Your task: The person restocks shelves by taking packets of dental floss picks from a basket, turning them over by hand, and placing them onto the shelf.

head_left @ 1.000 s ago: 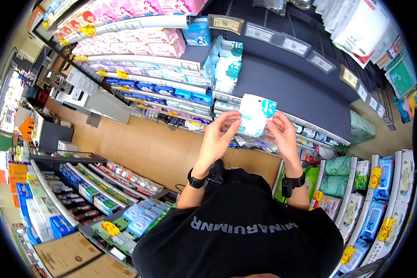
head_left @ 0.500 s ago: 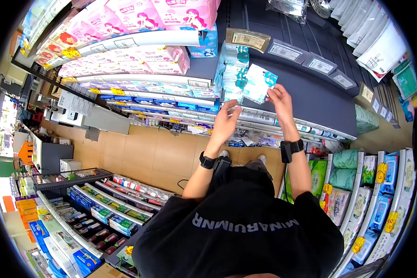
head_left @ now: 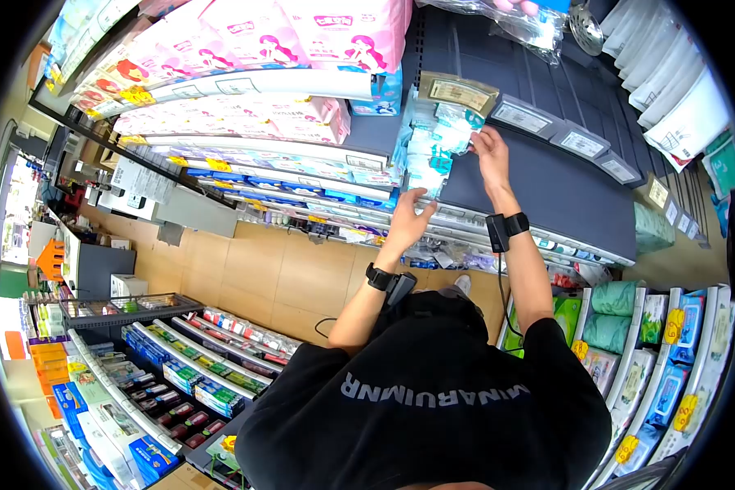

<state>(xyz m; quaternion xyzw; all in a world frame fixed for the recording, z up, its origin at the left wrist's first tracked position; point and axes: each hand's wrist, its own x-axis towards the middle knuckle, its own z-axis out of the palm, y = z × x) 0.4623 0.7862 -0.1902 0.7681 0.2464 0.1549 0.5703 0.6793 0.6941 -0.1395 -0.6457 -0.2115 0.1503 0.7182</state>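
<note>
Small white-and-teal packets (head_left: pixel 429 159) stand in a row on the dark grey shelf (head_left: pixel 539 192). My right hand (head_left: pixel 490 151) is at the back of this row, its fingers closed on the edge of one white-and-teal packet (head_left: pixel 456 128) among the others; the fingertips are partly hidden. My left hand (head_left: pixel 409 222) is at the shelf's front edge, thumb and fingers apart, with the fingertips close by the front packets. Whether they touch is hard to see. What is printed on the packets is too small to read.
Pink packs (head_left: pixel 335 33) fill the shelves to the left. A tag holder (head_left: pixel 459 92) hangs just above the packets, beside hooks with more price tags (head_left: pixel 523 117). Tissue and wipe packs (head_left: pixel 612 333) line the lower right, and a goods rack (head_left: pixel 180 384) stands at lower left.
My right hand has carried the packet back and left into the row under the tag holder. The left hand has shifted slightly right and toward me, and the view has tilted a little.
</note>
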